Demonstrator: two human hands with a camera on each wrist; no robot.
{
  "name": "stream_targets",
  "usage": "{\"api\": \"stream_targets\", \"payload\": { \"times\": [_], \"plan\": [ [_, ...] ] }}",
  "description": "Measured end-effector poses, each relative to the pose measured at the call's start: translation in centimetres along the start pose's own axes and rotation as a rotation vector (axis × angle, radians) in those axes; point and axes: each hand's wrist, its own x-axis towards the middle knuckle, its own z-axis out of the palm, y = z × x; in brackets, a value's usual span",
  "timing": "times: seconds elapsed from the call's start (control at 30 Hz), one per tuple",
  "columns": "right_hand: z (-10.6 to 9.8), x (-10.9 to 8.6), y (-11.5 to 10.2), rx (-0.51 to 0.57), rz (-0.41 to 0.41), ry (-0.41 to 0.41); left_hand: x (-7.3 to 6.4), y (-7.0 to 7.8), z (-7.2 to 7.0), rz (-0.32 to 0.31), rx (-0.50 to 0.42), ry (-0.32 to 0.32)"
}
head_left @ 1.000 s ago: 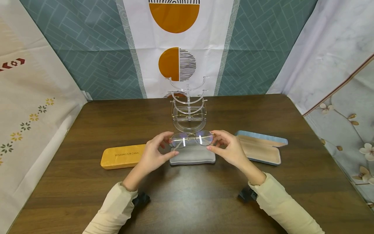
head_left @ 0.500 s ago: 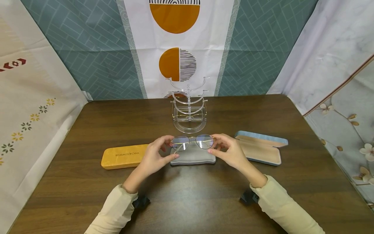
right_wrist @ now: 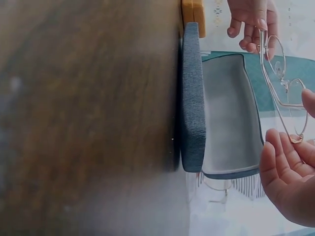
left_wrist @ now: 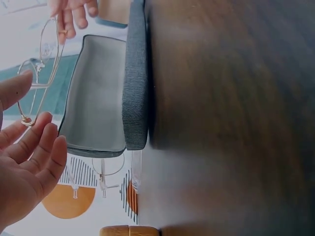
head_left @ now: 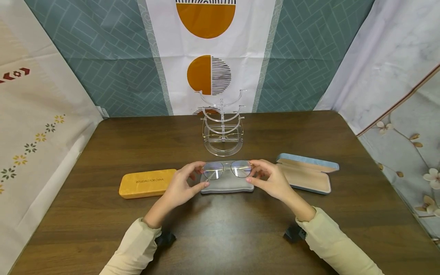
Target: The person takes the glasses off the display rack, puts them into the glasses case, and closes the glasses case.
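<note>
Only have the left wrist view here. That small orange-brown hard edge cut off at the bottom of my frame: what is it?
Observer: A shut yellow rectangular glasses case; the head view shows dark lettering, "REFUELING FOR CHINA", on its top.

Operator: And the tan-lined box clipped at my top edge?

Observer: An open blue glasses case with a beige lining; the head view shows its hinged lid raised along the far side.

Operator: Held glasses, seen from the head camera?

Observer: The thin metal-framed glasses with round lenses, between the left hand and right hand, have their lenses overlapping the open grey glasses case in that picture.
</note>
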Motion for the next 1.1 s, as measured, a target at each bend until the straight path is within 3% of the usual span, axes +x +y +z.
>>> {"api": "stream_targets", "payload": {
  "times": [0.2, 0.37, 0.53, 0.8, 1.1],
  "plan": [
    [0.1, -0.3, 1.7, 0.008, 0.000, -0.018, -0.1, 0.0, 0.0, -0.017, 0.013, -0.038],
    [0.0, -0.5, 3.1, 0.006, 0.046, -0.036, -0.2, -0.1, 0.0, -0.032, 0.028, -0.061],
    [-0.2, -0.5, 3.2, -0.028, 0.105, -0.066, -0.1, -0.1, 0.0, -0.039, 0.051, -0.083],
    [-0.2, -0.4, 3.6, -0.093, 0.112, -0.105, -0.1, -0.4, 0.0, -0.042, 0.110, -0.120],
    [0.4, -0.5, 4.1, -0.133, 0.159, -0.129, 0.0, -1.0, 0.1, -0.077, 0.107, -0.164]
  ]
}}
